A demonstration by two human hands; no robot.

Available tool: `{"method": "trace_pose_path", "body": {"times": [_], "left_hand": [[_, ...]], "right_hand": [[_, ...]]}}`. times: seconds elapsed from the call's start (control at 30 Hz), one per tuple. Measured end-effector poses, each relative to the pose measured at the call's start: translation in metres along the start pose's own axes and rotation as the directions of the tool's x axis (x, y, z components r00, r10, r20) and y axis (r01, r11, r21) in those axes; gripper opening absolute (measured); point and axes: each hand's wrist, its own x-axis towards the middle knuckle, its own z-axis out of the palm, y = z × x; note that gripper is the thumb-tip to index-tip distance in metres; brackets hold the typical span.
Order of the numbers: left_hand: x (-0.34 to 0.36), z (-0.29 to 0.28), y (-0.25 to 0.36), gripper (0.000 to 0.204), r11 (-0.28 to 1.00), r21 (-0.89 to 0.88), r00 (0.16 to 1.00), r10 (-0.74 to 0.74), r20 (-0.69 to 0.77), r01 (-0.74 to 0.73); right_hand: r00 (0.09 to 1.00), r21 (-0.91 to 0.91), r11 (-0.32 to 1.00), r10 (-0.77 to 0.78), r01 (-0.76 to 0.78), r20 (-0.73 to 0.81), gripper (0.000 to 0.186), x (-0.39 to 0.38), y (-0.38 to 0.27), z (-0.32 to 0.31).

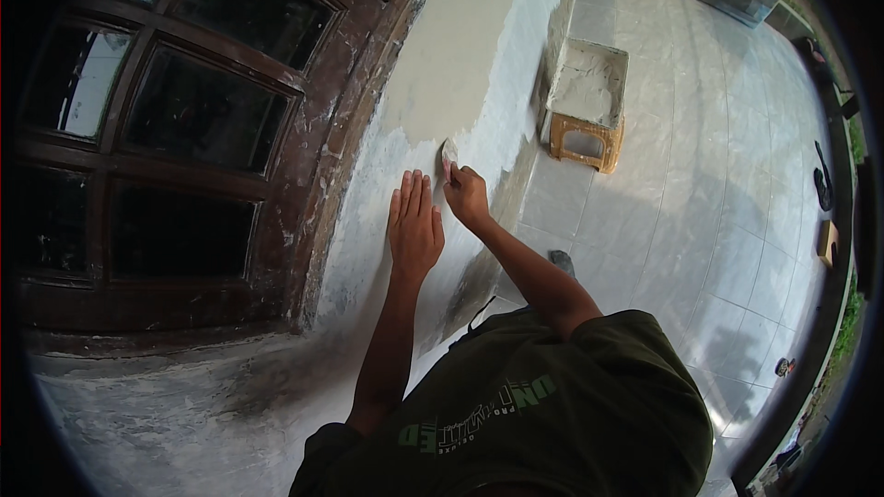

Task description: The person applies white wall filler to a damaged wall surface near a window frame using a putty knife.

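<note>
My right hand [468, 195] is closed around a small paintbrush [448, 155], whose paint-covered head rests at the lower edge of a cream-painted patch [451, 46] on the wall. Just left of it, my left hand [416, 232] lies flat against the bare whitish wall [354, 212], fingers stretched out and pointing up toward the cream patch. Nothing is in that hand. The brush handle is mostly hidden inside my right fist.
A dark wooden window frame [318, 175] with glass panes borders the wall on the left. To the right, a paint tray [626, 83] coated in cream paint sits on a tan plastic stool [608, 156]. Grey sheeting [709, 156] covers the tiled floor.
</note>
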Motion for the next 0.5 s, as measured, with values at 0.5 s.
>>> {"method": "trace_pose_path", "body": {"times": [0.5], "left_hand": [[0.000, -0.001, 0.002, 0.049, 1.000, -0.014, 1.000, -0.018, 0.017, 0.019]], "right_hand": [[0.995, 0.007, 1.000, 0.009, -0.010, 0.101, 0.037, -0.023, -0.006, -0.006]]}}
